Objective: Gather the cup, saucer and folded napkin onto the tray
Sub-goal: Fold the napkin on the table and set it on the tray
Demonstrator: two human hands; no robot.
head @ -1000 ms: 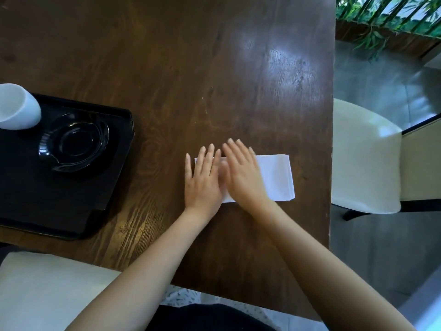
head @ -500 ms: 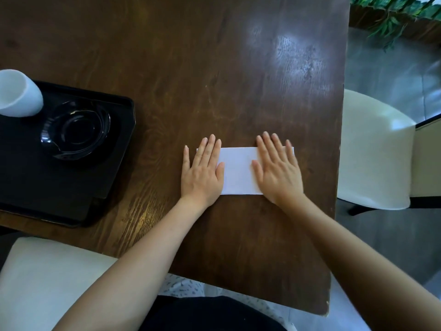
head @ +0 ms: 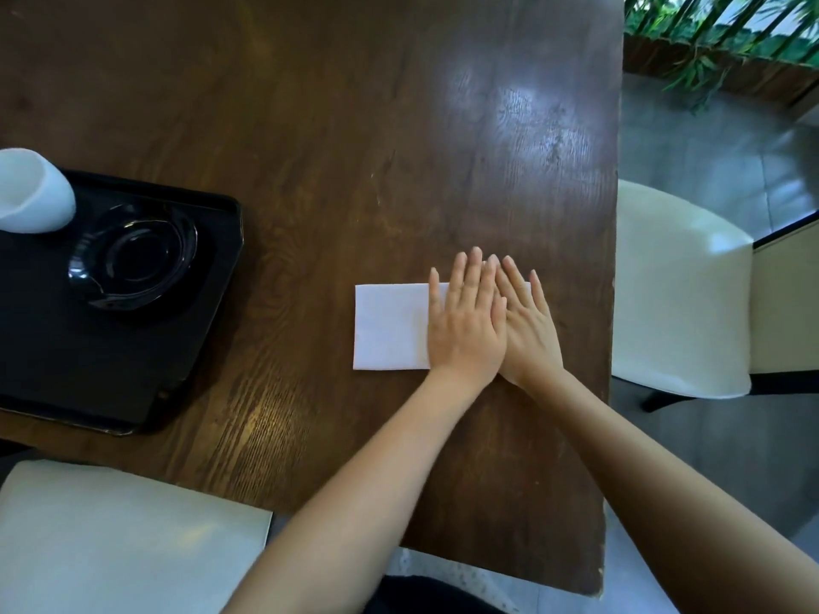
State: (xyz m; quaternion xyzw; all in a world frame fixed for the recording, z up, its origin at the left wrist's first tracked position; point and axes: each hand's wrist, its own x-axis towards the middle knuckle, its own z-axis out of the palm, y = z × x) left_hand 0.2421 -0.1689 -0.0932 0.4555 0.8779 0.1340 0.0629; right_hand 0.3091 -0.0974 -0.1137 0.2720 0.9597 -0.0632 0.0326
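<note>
Napkin (head: 390,325), white, folded, near right edge of bench (head: 310,126); left hand (head: 465,334) and right hand (head: 529,339), fingers straight, pressed flat on it.

Left hand (head: 465,330) slid along napkin (head: 390,325) toward 3 o'clock, from its 9 o'clock end, and closed gap to right hand (head: 529,334). Hands were apart half a second ago, ended side by side, touching. Napkin's 9 o'clock half became uncovered.
</note>
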